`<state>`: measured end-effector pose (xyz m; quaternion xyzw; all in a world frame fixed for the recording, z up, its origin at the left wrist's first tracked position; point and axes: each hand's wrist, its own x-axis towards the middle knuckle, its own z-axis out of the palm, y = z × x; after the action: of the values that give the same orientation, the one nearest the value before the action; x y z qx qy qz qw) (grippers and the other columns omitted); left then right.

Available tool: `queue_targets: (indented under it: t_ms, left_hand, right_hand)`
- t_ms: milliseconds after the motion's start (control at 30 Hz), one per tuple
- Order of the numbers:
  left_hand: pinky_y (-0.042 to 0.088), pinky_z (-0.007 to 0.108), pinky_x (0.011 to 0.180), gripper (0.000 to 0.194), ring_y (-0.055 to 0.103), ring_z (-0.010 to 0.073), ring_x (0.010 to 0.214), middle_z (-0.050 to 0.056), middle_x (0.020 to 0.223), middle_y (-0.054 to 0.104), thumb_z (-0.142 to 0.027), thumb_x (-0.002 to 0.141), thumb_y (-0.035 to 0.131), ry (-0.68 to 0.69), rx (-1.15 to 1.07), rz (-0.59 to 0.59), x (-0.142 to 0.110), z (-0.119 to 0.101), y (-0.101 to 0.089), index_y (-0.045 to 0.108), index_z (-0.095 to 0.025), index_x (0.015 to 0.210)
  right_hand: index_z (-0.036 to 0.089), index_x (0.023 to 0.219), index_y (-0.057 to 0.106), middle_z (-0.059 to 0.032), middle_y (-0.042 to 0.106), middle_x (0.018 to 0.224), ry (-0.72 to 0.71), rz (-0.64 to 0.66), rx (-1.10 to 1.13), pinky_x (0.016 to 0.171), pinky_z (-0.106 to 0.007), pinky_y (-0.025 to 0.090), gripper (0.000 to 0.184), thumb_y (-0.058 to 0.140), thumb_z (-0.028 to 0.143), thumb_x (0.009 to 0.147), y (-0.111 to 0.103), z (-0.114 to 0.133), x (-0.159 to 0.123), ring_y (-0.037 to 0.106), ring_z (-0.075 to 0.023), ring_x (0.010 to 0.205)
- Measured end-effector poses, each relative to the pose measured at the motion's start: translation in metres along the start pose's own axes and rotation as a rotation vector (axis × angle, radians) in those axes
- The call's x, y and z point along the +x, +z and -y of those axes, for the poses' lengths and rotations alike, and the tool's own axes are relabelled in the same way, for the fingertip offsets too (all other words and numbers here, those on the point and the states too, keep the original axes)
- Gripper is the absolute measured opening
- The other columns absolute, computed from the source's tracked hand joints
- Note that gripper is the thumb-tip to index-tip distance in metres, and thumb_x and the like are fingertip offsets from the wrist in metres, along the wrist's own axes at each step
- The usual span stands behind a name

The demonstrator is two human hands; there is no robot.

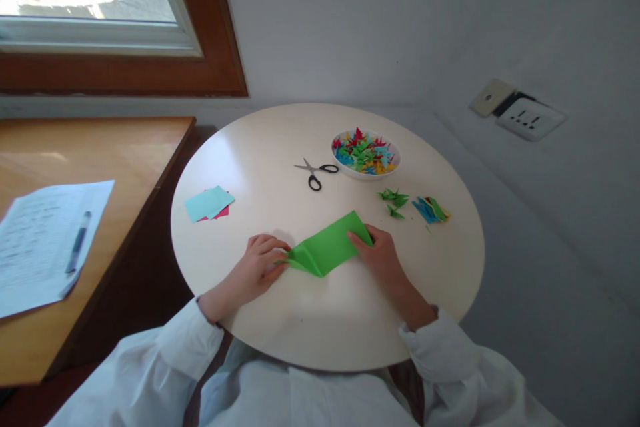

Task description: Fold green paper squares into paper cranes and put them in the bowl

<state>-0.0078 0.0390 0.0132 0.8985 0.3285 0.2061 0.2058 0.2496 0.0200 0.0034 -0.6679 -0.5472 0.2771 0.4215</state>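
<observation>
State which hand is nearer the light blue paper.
Left. The left hand is right of the light blue paper, toward the person; the right hand is much farther right.

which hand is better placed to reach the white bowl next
Probably the right hand: it holds the end of the green paper nearer the white bowl, while the left hand pinches the folded end, farther off. The right hand would have to let go first.

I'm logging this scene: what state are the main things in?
Bright green paper sheet: partly folded, in left hand and right hand
Black-handled metal scissors: open
White round bowl: filled with folded paper
Small green paper figures: folded
Pale blue paper pieces: flat, overlapping
Brown-framed window: open or shut unclear
</observation>
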Motion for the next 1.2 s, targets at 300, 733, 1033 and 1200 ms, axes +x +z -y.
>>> queue_targets:
  t_ms: [300, 733, 1033, 1200]
  left_hand:
    - [0.036, 0.039, 0.079, 0.017, 0.05, 0.0199, 0.084, 0.006, 0.084, 0.057, -0.021, 0.084, 0.041, -0.231, 0.039, 0.016, 0.008, -0.008, 0.008, 0.053, -0.017, 0.073]
    - [0.047, 0.037, 0.081, 0.029, 0.05, 0.0219, 0.096, 0.012, 0.107, 0.056, -0.009, 0.086, 0.036, 0.072, 0.237, -0.041, 0.007, -0.013, 0.017, 0.056, -0.015, 0.106]
    - [0.043, 0.044, 0.098, 0.04, 0.042, 0.0237, 0.124, 0.014, 0.128, 0.051, -0.012, 0.09, 0.029, 0.096, 0.281, 0.06, -0.012, -0.014, 0.027, 0.044, -0.013, 0.126]
    - [0.04, 0.047, 0.1, 0.039, 0.037, 0.028, 0.127, 0.017, 0.132, 0.046, -0.024, 0.091, 0.034, 0.078, 0.299, 0.116, -0.015, -0.025, 0.02, 0.042, -0.011, 0.127]
  right_hand:
    - [0.016, 0.098, 0.058, -0.005, 0.062, 0.082, -0.032, -0.067, 0.059, 0.06, -0.028, 0.044, 0.03, 0.056, 0.029, 0.07, 0.001, -0.006, -0.003, 0.056, -0.0172, 0.069]
    - [0.019, 0.117, 0.051, -0.0056, 0.062, 0.084, -0.077, -0.024, -0.169, 0.065, -0.03, 0.045, 0.046, 0.047, 0.02, 0.071, -0.003, 0.001, -0.006, 0.058, -0.0186, 0.072]
    - [0.02, 0.111, 0.055, -0.0098, 0.064, 0.105, -0.112, 0.111, -0.285, 0.078, -0.035, 0.045, 0.044, 0.046, 0.014, 0.069, -0.011, -0.001, 0.002, 0.06, -0.0225, 0.088]
    - [0.021, 0.103, 0.06, -0.0084, 0.067, 0.092, -0.14, 0.138, -0.3, 0.069, -0.032, 0.044, 0.029, 0.049, 0.023, 0.076, -0.011, 0.0, 0.015, 0.06, -0.0208, 0.075]
